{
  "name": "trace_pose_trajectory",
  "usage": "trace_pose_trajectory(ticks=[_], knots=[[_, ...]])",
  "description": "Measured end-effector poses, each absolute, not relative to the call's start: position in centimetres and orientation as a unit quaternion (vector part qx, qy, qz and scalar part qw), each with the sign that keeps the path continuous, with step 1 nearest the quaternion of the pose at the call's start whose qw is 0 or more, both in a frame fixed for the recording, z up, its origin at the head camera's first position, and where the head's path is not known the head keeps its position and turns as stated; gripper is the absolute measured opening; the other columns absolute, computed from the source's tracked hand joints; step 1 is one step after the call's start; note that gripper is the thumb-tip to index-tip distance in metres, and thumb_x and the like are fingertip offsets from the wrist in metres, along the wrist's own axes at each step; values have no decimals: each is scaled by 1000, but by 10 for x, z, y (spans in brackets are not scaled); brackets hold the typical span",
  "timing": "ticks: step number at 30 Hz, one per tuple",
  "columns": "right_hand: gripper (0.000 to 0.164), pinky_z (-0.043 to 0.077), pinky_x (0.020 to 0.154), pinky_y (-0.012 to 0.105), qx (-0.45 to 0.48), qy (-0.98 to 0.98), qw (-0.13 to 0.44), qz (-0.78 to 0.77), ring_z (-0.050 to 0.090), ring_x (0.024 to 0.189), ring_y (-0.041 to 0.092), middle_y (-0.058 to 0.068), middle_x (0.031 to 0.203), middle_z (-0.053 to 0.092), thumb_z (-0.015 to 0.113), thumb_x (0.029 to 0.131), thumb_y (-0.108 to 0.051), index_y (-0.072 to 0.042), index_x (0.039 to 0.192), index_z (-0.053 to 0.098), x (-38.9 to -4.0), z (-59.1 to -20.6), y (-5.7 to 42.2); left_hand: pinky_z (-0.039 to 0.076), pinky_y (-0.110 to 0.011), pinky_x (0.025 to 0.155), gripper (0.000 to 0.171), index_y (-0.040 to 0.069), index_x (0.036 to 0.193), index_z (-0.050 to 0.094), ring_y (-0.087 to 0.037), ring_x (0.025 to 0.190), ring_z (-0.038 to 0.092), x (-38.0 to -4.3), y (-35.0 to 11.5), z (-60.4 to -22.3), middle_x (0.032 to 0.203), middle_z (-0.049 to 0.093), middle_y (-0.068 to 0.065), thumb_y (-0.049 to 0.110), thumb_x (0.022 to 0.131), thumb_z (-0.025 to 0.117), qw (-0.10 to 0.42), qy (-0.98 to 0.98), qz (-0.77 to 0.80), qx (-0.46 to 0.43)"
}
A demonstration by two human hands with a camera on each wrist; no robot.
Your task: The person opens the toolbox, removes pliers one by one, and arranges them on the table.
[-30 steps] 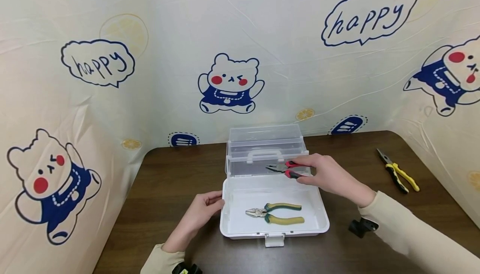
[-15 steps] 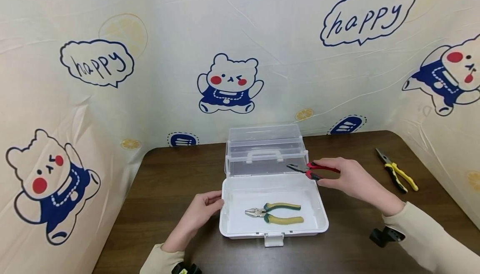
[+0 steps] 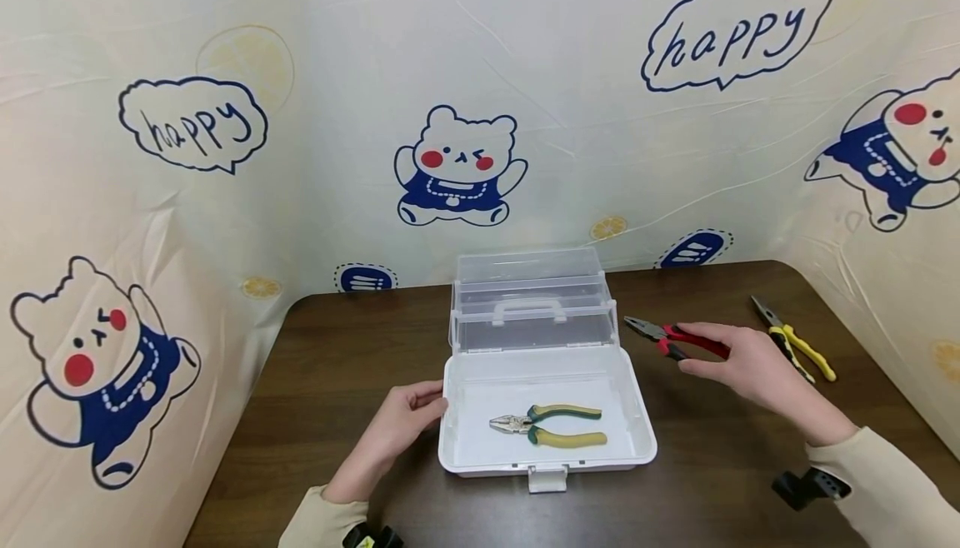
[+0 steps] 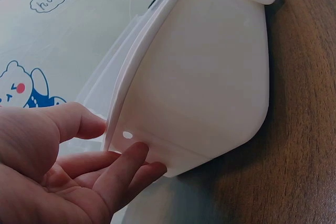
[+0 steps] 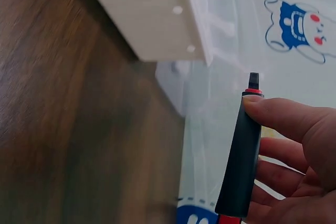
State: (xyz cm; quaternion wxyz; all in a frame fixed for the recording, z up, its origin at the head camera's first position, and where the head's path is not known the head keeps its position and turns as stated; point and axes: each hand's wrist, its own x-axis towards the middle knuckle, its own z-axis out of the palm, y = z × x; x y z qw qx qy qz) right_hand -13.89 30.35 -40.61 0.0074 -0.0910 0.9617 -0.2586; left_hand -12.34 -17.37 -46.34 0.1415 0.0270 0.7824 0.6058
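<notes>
My right hand (image 3: 757,362) grips a pair of red-and-black needle-nose pliers (image 3: 678,339) by the handles, above the table just right of the box. In the right wrist view the thumb presses on the dark handle (image 5: 241,156). My left hand (image 3: 395,429) holds the left edge of a white toolbox (image 3: 450,448), thumb at the rim and fingers against the outer wall (image 4: 194,87). The clear lid (image 3: 532,336) is folded back. Inside lie combination pliers (image 3: 551,427) with green-and-yellow handles, jaws pointing left.
Yellow-and-black long-nose pliers (image 3: 797,340) lie at the right on the dark wooden table (image 3: 337,348), partly behind my right hand. A patterned cloth (image 3: 322,198) hangs behind the table and along both sides. The box's latch (image 3: 547,480) hangs at its front.
My right hand has carried the red-and-black pliers rightward, from over the back of the toolbox to beside it. My left hand and the toolbox have stayed in place.
</notes>
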Motion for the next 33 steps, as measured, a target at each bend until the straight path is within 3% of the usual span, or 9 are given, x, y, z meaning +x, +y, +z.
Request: trace_pose_trajectory(ticks=[2,7,19,26,33], knots=[[62,33,55,31,-80,962,11,-260,51,76,23,23,112,70,85,87,-34,-3,138,66,-139,-410,310,61,-37,90,38,-16,135,60,-37,113,69,-124,-174,-464,124,69,-31,1,101,61,140,784,604,26],[65,30,54,31,-58,965,16,-254,45,71,21,18,99,64,82,90,-38,1,139,64,-141,-420,325,61,-38,90,38,-15,134,61,-36,112,69,-125,-173,-464,123,70,-30,2,101,62,138,786,601,26],[67,42,62,35,8,969,-4,-246,57,84,35,36,115,65,78,93,-39,7,138,61,-146,-455,354,61,-42,90,38,-14,134,62,-32,110,70,-124,-174,-462,121,71,-28,4,100,64,138,788,599,26],[65,49,67,50,69,967,-8,-245,58,91,50,43,119,59,74,95,-33,14,136,55,-153,-470,367,61,-44,91,38,-14,134,62,-32,109,70,-123,-173,-462,121,71,-28,4,100,64,138,789,599,22],[64,49,71,59,103,963,8,-250,55,98,56,45,122,55,72,96,-31,16,136,53,-160,-479,374,60,-46,92,39,-14,134,61,-31,109,70,-122,-173,-461,121,71,-28,4,100,64,139,791,595,22]])
